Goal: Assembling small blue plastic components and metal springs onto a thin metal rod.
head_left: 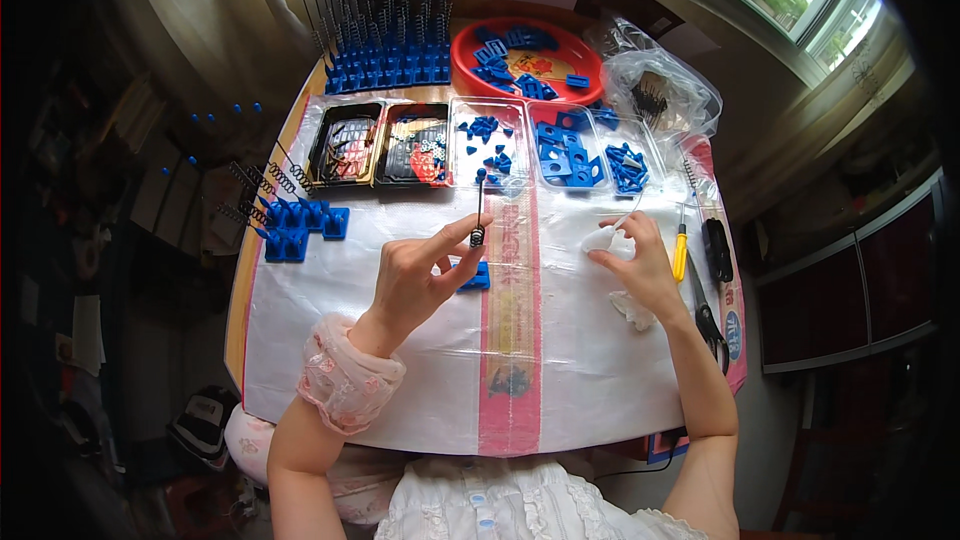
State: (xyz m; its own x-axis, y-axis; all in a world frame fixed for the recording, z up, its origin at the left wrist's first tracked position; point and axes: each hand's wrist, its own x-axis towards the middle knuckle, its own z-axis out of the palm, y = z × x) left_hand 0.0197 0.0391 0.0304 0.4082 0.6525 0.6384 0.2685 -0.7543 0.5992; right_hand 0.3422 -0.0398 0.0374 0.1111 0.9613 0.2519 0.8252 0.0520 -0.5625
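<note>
The left hand pinches a thin dark rod between thumb and forefinger, close to the rod's lower end, where a small coil spring sits around it. The rod stands nearly upright over the middle of the table, its blue-capped tip toward the far trays. Just under the fingers a small blue plastic base rests on the white plastic sheet that covers the table.

The rod looks light, stiff and slender, likely to bend or slip if gripped at the tip, so a hold low down beside the spring seems the steadier one. The spring is probably loose and could slide off.

The left forearm comes in from the near edge, wearing a pink ruffled cuff, wrist bent back, palm turned right. The right hand lies to the right, fingers curled around a bit of white cloth; whether it grips firmly cannot be told. Right of it lie a yellow-handled screwdriver and scissors. Farther off stand clear trays of blue parts and a red round tray.
</note>
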